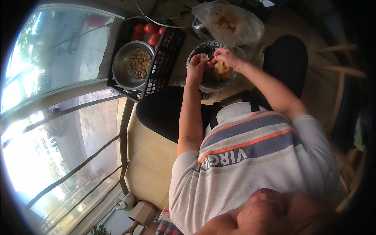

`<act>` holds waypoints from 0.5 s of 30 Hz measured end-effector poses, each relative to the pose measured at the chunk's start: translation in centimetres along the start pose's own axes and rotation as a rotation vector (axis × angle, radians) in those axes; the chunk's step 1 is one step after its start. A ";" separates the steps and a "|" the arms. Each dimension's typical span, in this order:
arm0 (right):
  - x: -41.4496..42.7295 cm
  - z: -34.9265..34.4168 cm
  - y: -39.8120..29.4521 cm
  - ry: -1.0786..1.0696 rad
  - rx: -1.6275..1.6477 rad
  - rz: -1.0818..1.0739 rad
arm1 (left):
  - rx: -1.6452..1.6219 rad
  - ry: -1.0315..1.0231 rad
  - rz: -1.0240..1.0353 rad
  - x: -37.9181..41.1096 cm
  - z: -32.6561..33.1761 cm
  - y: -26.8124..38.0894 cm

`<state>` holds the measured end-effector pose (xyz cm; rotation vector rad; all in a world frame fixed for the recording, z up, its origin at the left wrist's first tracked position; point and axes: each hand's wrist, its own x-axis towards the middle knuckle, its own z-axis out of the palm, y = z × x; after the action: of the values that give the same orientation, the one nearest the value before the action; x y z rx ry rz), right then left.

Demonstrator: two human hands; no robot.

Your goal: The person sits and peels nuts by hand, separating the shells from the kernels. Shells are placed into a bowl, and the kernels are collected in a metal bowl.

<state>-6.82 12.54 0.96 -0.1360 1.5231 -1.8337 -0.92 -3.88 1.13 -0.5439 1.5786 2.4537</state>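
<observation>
My left hand pinches a small pale piece that has a whitish, skin-like edge. My right hand meets it at the fingertips, its fingers curled; whether they grip the same piece is hidden. Both hands are above a round bin lined with dark plastic. Yellowish, fibrous scraps lie in the bin, under my right hand. To the left, a steel bowl holds many beige, oval pieces, seeds or cloves; I cannot tell which.
The bowl rests in a black plastic crate with several tomatoes. Beyond the bin is a clear plastic bag with yellow-orange pieces. A white cable crosses the crate's far side. Windows line the left; a beige pot stands behind.
</observation>
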 end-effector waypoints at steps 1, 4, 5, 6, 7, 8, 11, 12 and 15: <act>0.0 0.0 -0.1 -0.024 0.041 -0.007 | 0.012 0.009 -0.010 -0.1 0.0 0.1; 0.2 0.0 0.1 -0.022 -0.057 -0.048 | 0.041 0.016 -0.006 -0.3 -0.2 0.5; 0.2 0.0 0.3 -0.001 -0.062 -0.064 | 0.045 0.004 0.018 -0.3 -0.3 0.4; 0.2 0.0 0.5 0.020 -0.067 -0.080 | 0.050 -0.008 0.041 -0.4 -0.2 0.6; 0.3 0.0 0.7 0.041 -0.072 -0.096 | 0.051 0.031 0.071 -0.4 0.1 0.7; 0.4 0.0 0.9 0.055 -0.086 -0.068 | 0.053 0.069 0.101 -0.4 0.5 0.7; 0.5 0.0 1.1 0.094 -0.086 0.017 | 0.093 0.045 0.191 -0.3 0.4 0.7; 0.5 0.0 1.1 0.104 -0.059 0.044 | 0.112 0.014 0.221 -0.2 0.1 0.5; 0.8 -0.1 1.3 0.096 -0.024 0.061 | 0.343 0.017 0.301 0.1 -0.3 0.0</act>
<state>-6.80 12.12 -0.52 -0.0127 1.5981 -1.7974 -0.96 -4.13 0.97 -0.2879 2.1656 2.2911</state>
